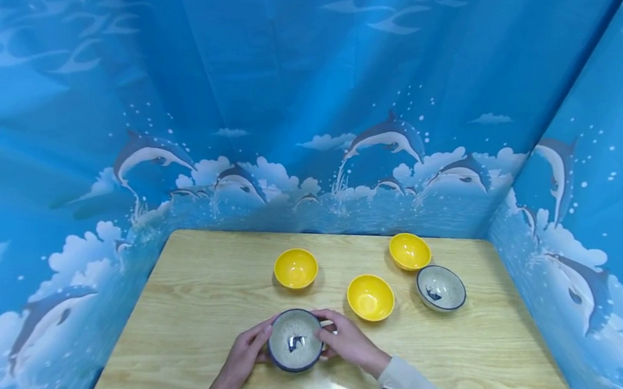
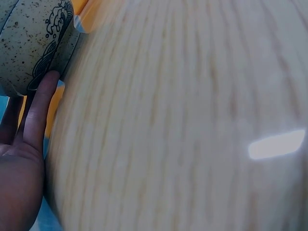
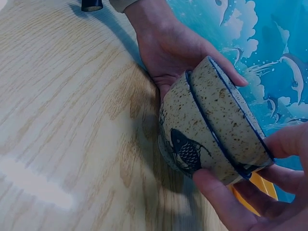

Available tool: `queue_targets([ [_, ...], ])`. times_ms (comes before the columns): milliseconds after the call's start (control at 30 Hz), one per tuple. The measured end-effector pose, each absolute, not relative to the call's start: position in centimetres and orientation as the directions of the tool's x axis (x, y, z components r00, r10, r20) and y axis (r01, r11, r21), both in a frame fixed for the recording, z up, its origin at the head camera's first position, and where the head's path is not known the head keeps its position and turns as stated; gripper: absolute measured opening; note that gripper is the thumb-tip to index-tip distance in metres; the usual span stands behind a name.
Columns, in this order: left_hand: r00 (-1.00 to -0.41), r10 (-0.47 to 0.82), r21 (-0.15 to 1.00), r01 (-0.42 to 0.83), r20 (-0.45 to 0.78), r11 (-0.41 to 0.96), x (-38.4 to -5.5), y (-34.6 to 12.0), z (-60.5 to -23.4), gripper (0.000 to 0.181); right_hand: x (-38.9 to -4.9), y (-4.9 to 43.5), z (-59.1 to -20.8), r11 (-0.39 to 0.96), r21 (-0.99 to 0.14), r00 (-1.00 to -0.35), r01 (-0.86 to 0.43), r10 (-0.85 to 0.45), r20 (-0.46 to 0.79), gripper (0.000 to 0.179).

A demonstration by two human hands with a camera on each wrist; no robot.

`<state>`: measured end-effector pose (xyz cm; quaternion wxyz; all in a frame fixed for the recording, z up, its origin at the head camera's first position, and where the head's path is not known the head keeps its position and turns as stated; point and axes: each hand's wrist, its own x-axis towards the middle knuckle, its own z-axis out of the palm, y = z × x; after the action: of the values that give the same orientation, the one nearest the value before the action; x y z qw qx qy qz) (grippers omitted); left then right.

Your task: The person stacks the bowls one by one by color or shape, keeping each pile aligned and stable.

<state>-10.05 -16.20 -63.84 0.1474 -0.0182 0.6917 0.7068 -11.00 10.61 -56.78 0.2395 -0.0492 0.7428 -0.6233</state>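
Note:
Two speckled grey bowls with blue rims are stacked, one nested in the other. In the right wrist view the upper bowl (image 3: 226,115) sits in the lower bowl (image 3: 175,110), which bears a dark fish drawing. Seen from the head, only the top bowl's inside (image 1: 294,332) shows, near the table's front. My left hand (image 1: 243,353) holds the stack's left side, thumb by the rim. On the opposite side my right hand (image 1: 348,341) grips it, thumb at the rim and fingers against the outer walls. The left wrist view shows left fingers (image 2: 41,113) against the patterned wall.
Yellow bowls stand beyond the stack: one behind it (image 1: 296,269), one to its right (image 1: 370,298), one farther back right (image 1: 410,251). Another speckled grey bowl (image 1: 441,288) is at the right. A blue dolphin-print curtain (image 1: 294,128) borders the wooden table (image 1: 187,304).

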Motion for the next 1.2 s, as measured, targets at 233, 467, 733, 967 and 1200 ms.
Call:
queue_targets([
  [233,-0.958,0.173,0.973,-0.233,-0.230,0.004,-10.0,-16.2,-63.9,0.053,-11.1,11.0,-57.0,0.193,-0.955,-0.890,0.226,-0.358,-0.283,0.046],
  [467,-0.958,0.165,0.972,-0.234,-0.234,0.021,-10.0,-16.3,-63.8,0.052,-11.2,12.0,-56.6,0.159,-0.967,-0.906,0.202,-0.345,-0.246,0.044],
  [733,-0.958,0.160,0.971,-0.237,-0.238,0.026,-9.9,-16.3,-63.6,0.052,-11.2,13.7,-55.8,0.145,-0.964,-0.910,0.221,-0.325,-0.257,0.039],
  [967,-0.956,0.132,0.965,-0.259,-0.263,0.041,-9.9,-16.2,-63.5,0.053,-11.7,16.3,-54.4,0.136,-0.958,-0.918,0.252,-0.279,-0.281,0.040],
  [1200,-0.948,0.114,0.955,-0.295,-0.297,0.038,-10.1,-16.0,-62.8,0.056,-12.3,19.4,-53.6,0.152,-0.948,-0.940,0.280,-0.156,-0.303,0.038],
])
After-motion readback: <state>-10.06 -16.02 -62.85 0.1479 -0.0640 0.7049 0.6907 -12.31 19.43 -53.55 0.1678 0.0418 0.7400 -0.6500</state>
